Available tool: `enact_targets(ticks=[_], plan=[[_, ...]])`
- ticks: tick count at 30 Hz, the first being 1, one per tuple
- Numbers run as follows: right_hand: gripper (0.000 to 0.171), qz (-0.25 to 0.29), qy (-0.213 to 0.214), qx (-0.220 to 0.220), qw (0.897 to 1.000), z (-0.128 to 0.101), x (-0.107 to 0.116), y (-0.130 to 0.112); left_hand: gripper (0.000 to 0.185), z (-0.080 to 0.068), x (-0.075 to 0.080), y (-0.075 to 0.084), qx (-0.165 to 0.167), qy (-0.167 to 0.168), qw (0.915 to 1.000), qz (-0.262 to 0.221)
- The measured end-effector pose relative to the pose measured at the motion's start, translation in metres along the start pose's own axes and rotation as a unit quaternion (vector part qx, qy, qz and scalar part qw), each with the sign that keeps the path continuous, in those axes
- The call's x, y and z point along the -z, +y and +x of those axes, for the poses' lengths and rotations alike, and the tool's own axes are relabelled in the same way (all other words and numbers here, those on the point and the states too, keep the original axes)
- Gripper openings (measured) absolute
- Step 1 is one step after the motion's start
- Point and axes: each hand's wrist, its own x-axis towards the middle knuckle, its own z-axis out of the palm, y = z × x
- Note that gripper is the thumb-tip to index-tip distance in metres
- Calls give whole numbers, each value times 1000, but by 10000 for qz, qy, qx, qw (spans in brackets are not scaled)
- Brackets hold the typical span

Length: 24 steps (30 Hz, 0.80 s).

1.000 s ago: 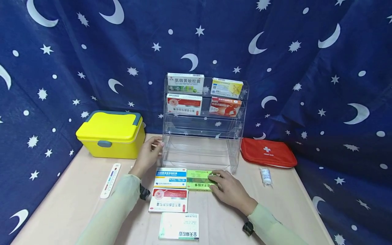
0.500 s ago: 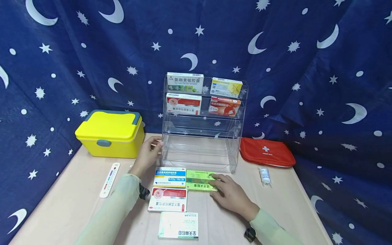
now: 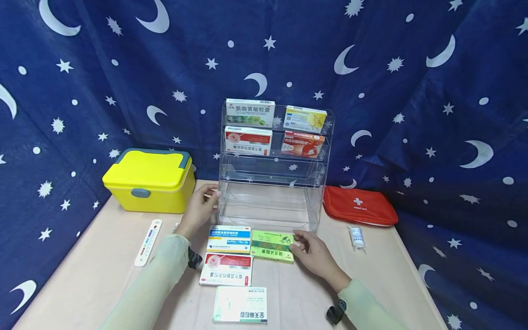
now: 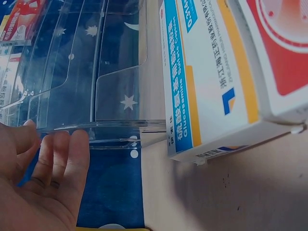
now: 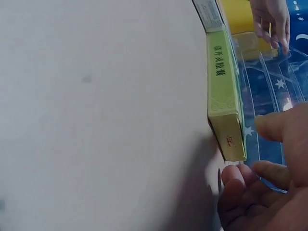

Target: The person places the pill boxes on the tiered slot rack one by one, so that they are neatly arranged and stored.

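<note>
My left hand (image 3: pixel 200 208) is at the left side of a clear acrylic tiered rack (image 3: pixel 268 213), its fingertips touching the side panel. In the left wrist view the fingers (image 4: pixel 60 159) lie against the rack's edge without wrapping round it. My right hand (image 3: pixel 315 254) is loosely bent at the right end of a green medicine box (image 3: pixel 272 246), which lies flat before the rack. In the right wrist view the thumb and fingers are apart, with nothing between them. Left of the green box lies a blue-and-white medicine box (image 3: pixel 229 239); a red-and-white one (image 3: pixel 226 269) and a pale green-white one (image 3: pixel 240 304) lie nearer.
Several medicine boxes stand in the rack's top two tiers, including an orange-red one (image 3: pixel 303 144). A yellow case (image 3: pixel 144 176) and a white thermometer card (image 3: pixel 148 243) are on the left. A red first aid pouch (image 3: pixel 360 206) and a bandage roll (image 3: pixel 357 238) are on the right.
My right hand has slid off the green box's top to its right end. The green box has turned slightly, its right end nearer me. My left hand has stayed at the rack.
</note>
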Motion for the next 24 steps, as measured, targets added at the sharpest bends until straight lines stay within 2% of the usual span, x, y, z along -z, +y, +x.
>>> enact_targets(ticks=[5,12,15,20,24], plan=[[48,-53,-102,-176,9998,5,-3,-1,32,-1,0,0,8,7,10000,-22],[38,-37,-51,-25,10000,6,-2,1,32,0,1,0,80,7,10000,0],[35,32,154,234,9996,7,1,3,32,0,1,1,125,22,9999,12],[32,49,607,901,9941,11,5,5,32,0,1,3,131,47,9999,28],[31,6,743,1150,9906,11,7,4,32,-1,1,3,125,18,9999,7]])
